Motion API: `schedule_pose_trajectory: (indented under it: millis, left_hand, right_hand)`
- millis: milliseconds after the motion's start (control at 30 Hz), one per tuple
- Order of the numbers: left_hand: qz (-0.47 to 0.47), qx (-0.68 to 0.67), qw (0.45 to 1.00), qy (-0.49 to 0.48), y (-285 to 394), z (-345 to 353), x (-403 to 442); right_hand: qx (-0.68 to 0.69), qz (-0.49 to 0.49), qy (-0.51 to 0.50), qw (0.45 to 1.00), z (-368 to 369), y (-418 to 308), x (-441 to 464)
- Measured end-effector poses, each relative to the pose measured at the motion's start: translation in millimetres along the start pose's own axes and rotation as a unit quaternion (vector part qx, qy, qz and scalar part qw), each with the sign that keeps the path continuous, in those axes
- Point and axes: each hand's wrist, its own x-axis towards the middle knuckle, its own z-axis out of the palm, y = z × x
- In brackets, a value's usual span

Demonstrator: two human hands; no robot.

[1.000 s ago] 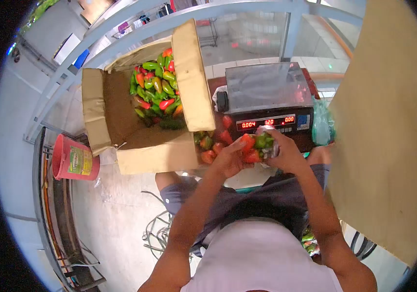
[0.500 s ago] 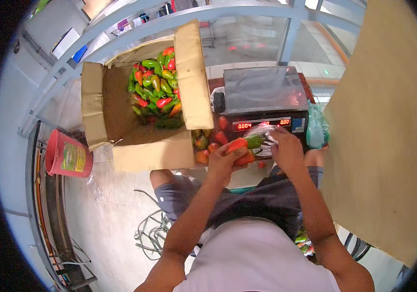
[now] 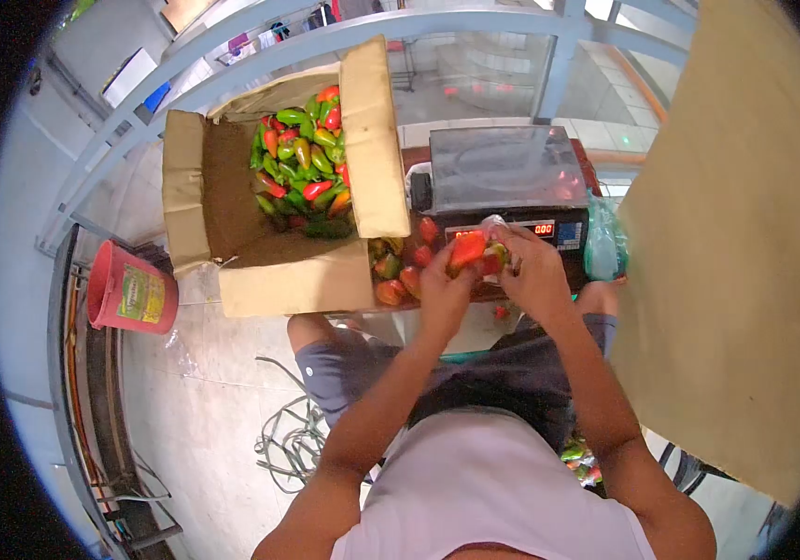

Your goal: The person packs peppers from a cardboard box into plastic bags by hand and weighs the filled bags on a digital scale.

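In front of the digital scale [image 3: 509, 168], both hands meet around a few red and green peppers [image 3: 468, 248]. My left hand [image 3: 447, 291] closes on the peppers from the left, fingertips against a red one. My right hand [image 3: 538, 275] pinches a clear plastic bag [image 3: 493, 222] at the peppers' right side; fingers hide much of the bag. I cannot make out how much of the peppers lies inside it. Behind the hands, the red display [image 3: 544, 230] is partly covered. Loose reddish peppers [image 3: 391, 291] lie left of my left hand, beside the carton.
An open cardboard box [image 3: 294, 301] holding many red and green peppers stands at left. A teal plastic bag [image 3: 607, 247] hangs right of the scale. A large cardboard sheet [image 3: 745, 261] rises at right. A pink bucket [image 3: 106, 289] and tangled green strapping [image 3: 293, 448] are on the floor.
The peppers have moved slightly up and right, closer to my right hand. The plastic bag, spread out before, is now gathered around the peppers' right end, and the hands are closer together.
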Motion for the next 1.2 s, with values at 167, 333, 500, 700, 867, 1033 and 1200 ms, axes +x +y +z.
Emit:
schedule_pose_trajectory:
  millis: [167, 333, 500, 700, 867, 1033, 1200]
  left_hand:
    - [0.211, 0.24, 0.948, -0.003, -44.4, -12.0, 28.8]
    - [0.145, 0.388, 0.908, -0.068, -3.1, 15.3, 11.3]
    - [0.155, 0.361, 0.915, -0.094, -2.5, 21.0, 22.0]
    - [0.341, 0.48, 0.788, -0.18, -29.4, -4.8, 32.3]
    - [0.347, 0.644, 0.654, -0.191, -11.4, -7.2, 67.0]
    - [0.343, 0.697, 0.609, -0.158, 124.8, 31.1, 72.9]
    - [0.426, 0.636, 0.625, -0.155, 185.0, 28.8, 134.4]
  right_hand:
    - [0.03, -0.031, -0.006, 0.999, 4.3, 10.7, 2.3]
    - [0.021, -0.076, 0.032, 0.996, -4.4, 21.8, 6.5]
    - [0.037, -0.003, -0.016, 0.999, -10.7, 19.4, 3.8]
    - [0.17, 0.12, -0.05, 0.977, -21.1, 21.3, 6.4]
    - [0.167, 0.084, -0.02, 0.982, -34.9, 50.2, 30.8]
    - [0.19, 0.043, 0.046, 0.98, -78.1, 32.6, 78.6]
    - [-0.07, -0.007, 0.2, 0.977, -85.9, 17.3, 133.5]
